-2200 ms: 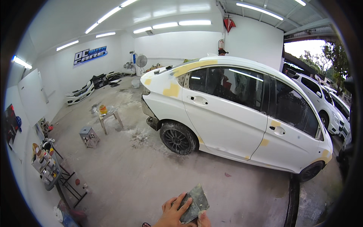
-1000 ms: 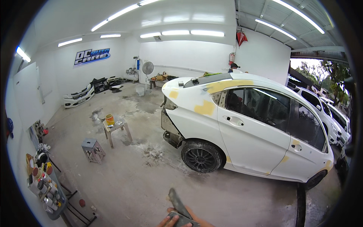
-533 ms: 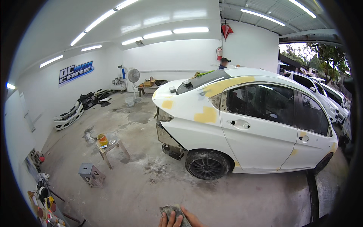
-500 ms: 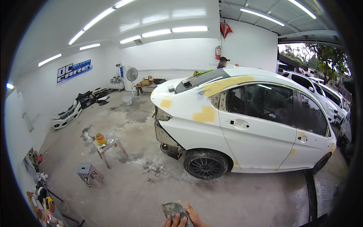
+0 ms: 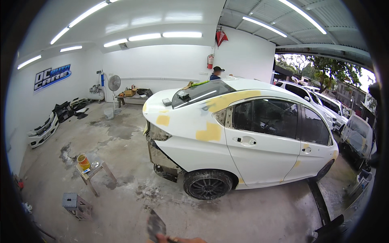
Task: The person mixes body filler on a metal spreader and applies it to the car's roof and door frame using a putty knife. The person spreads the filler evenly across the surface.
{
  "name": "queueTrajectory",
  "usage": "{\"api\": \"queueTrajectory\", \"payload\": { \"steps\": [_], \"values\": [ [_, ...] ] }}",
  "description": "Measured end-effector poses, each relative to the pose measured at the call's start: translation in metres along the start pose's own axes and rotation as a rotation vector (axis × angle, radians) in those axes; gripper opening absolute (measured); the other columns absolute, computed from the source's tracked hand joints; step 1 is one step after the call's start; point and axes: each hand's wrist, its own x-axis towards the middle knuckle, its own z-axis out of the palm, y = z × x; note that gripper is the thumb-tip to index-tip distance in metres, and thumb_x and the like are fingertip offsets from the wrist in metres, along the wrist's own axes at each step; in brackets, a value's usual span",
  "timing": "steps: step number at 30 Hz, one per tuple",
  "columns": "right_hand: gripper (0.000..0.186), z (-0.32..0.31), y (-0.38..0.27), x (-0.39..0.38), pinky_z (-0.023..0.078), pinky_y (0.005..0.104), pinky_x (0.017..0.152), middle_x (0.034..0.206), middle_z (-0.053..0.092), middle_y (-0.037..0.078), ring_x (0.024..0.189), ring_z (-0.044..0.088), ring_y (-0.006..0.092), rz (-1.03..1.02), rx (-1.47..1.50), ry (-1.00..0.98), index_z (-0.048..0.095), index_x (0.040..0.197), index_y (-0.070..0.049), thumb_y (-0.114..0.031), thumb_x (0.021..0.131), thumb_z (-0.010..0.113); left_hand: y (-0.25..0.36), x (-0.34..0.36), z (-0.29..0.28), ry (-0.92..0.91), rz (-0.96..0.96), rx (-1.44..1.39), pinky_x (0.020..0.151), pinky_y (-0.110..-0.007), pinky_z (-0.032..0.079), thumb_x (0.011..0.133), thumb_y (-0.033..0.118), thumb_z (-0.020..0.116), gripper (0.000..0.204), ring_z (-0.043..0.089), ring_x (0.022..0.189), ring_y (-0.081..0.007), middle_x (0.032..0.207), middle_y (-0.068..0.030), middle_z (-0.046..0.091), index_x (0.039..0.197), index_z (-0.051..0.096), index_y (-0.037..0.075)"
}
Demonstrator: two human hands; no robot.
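Note:
At the bottom edge, a blurred flat grey piece [image 5: 156, 225] is tilted upward, with my left hand [image 5: 161, 237] closed at its lower end. Beside it, my right hand [image 5: 188, 240] is smeared and partly cut off, so its grip is unclear. Across the floor in front of me stands a white sedan [image 5: 259, 158] with yellowish patches [image 5: 208, 131], its rear bumper and door handles off. A small dark block [image 5: 166, 101] sits on its rear deck, close to the rear window.
Left stand a wooden table [image 5: 91, 172] with a yellow tub [image 5: 83, 162] and a grey stool [image 5: 77, 205]. Bumper parts [image 5: 42, 131] lie along the wall. A fan [image 5: 114, 85] stands behind. A person [image 5: 216, 74] is beyond the car; parked vehicles [image 5: 326, 103] line the right.
The view has turned right, shifting the car and table leftward in the picture. The grey piece in my hands has tipped more upright and moved left and lower in view.

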Motion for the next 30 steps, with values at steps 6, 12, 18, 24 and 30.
{"api": "queueTrajectory", "payload": {
  "steps": [6,12,18,24,30],
  "values": [
    [0.045,0.076,0.014,0.077,0.039,0.0348,0.112,0.137,0.063,0.016,0.132,0.055,0.0234,0.157,0.32,0.508,0.05,0.143,0.006,-0.018,0.106,0.054,-0.03,0.051,-0.084,-0.297,0.287,0.282,0.105,-0.043,0.047,0.102,0.013,0.041,0.044,0.063,0.119,-0.0433,0.123,-0.0274,0.068,0.138,0.055,-0.007],
    [0.039,0.115,0.028,0.11,0.05,0.0326,0.091,0.117,0.065,0.006,0.1,0.061,0.0147,0.181,0.249,0.807,0.056,0.137,-0.004,-0.022,0.103,0.062,-0.057,0.141,-0.121,0.148,-0.278,-0.509,0.102,-0.041,0.047,0.108,0.046,0.046,0.062,0.059,0.116,-0.0279,0.13,-0.0198,0.062,0.135,0.054,-0.009],
    [0.058,0.089,0.043,0.108,0.045,0.0404,0.106,0.14,0.057,0.016,0.126,0.055,0.0241,0.396,0.214,1.015,0.043,0.148,-0.001,-0.042,0.107,0.046,-0.076,0.103,-0.098,-0.869,0.967,0.0,0.124,-0.048,0.024,0.084,0.004,0.056,0.074,0.026,0.151,-0.0458,0.162,-0.0251,0.032,0.155,0.036,0.001],
    [0.07,0.106,0.028,0.036,0.032,0.0453,0.119,0.156,0.042,0.021,0.144,0.041,0.0317,0.077,0.464,1.066,0.035,0.153,0.0,-0.052,0.107,0.032,-0.063,0.074,-0.095,-1.054,0.845,-0.006,0.098,-0.042,0.054,0.086,0.011,0.062,0.07,0.059,0.13,-0.0353,0.15,-0.0174,0.052,0.153,0.044,0.015],
    [0.065,0.154,0.001,-0.01,0.039,0.0428,0.113,0.15,0.05,0.022,0.137,0.05,0.0319,-0.252,0.295,1.066,0.044,0.148,0.003,-0.045,0.103,0.045,-0.004,0.025,-0.11,-0.849,1.167,-0.323,0.079,-0.046,0.056,0.093,0.014,0.058,0.065,0.069,0.099,-0.0417,0.118,-0.0237,0.068,0.155,0.039,0.012]
  ]
}}
